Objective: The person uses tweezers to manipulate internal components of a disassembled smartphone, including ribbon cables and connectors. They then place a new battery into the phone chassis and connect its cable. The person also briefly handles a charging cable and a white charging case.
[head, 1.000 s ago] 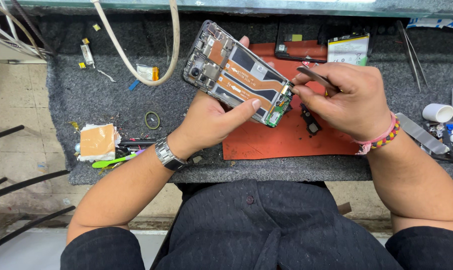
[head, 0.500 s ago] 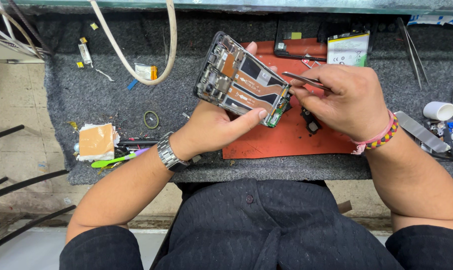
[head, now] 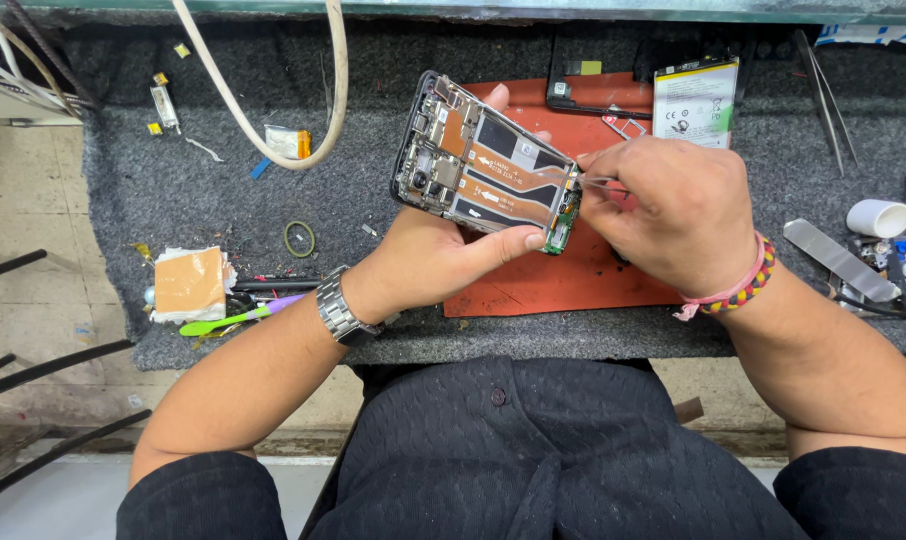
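Note:
My left hand [head: 443, 255] holds an opened phone [head: 483, 165] with its back off, boards and ribbon cables showing, tilted above a red work mat [head: 573, 285]. The thumb presses the phone's lower edge near a small green board [head: 561, 225]. My right hand [head: 668, 210] grips thin metal tweezers [head: 601, 183], whose tips touch the phone's right end beside that green board. A steel watch sits on my left wrist and a braided band on my right.
A phone battery [head: 695, 100] and a dark phone part [head: 583, 85] lie at the back of the grey felt bench [head: 173, 200]. A cream cable [head: 273, 140] loops at left. A tape block [head: 188, 285], green tool [head: 238, 318], spare tweezers [head: 828, 80] and white caps [head: 878, 218] lie around.
The phone has dropped slightly and shifted left in my left hand. My right hand has closed in, bringing the tweezer tips onto the phone's right end.

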`<state>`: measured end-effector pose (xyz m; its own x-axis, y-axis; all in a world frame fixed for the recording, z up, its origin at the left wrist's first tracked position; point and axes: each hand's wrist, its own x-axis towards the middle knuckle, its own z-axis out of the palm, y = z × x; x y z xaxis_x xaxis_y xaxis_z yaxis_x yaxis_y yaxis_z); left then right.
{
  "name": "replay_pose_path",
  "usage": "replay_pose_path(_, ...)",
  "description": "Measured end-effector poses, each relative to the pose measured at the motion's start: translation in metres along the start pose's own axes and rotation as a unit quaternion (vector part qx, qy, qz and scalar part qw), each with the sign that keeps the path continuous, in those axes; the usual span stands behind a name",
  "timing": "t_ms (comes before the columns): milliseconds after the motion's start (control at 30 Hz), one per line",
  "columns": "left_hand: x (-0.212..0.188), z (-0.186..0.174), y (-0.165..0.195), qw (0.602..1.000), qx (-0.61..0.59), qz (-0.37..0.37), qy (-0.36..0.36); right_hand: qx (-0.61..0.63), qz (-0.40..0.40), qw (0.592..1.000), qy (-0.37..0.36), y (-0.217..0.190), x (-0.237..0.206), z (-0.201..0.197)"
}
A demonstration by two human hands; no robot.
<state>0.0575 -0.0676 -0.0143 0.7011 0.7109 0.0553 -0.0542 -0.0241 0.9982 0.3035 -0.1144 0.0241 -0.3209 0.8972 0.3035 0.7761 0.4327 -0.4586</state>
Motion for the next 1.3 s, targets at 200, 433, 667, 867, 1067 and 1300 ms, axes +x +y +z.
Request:
replay_pose_path(200,-0.001,0.001,-0.004,1.0,0.008,0.003,0.007,-0.009,-0.005,1.0,0.007,0.002,-0.001,0.001)
replay_pose_path(433,-0.004,0.001,-0.008,1.0,-0.007,0.005,-0.008,0.012,0.056,0.998,-0.027,0.008,0.0,0.002)
replay_pose_path(667,-0.003,0.002,-0.007,0.997,-0.066,-0.036,-0.02,0.026,0.084,0.995,-0.051,0.011,0.0,-0.001)
replay_pose_path(867,-0.003,0.002,-0.007,1.0,0.014,0.002,-0.028,-0.001,0.07,0.995,-0.069,0.01,0.0,0.001)
replay_pose_path(1067,-0.004,0.005,-0.007,0.996,-0.086,-0.037,-0.01,-0.002,0.024,1.0,-0.011,0.002,-0.002,0.006)
replay_pose_path(1300,-0.002,0.004,-0.006,0.997,-0.067,-0.04,0.005,0.018,0.045,0.999,-0.013,0.003,0.0,0.007)
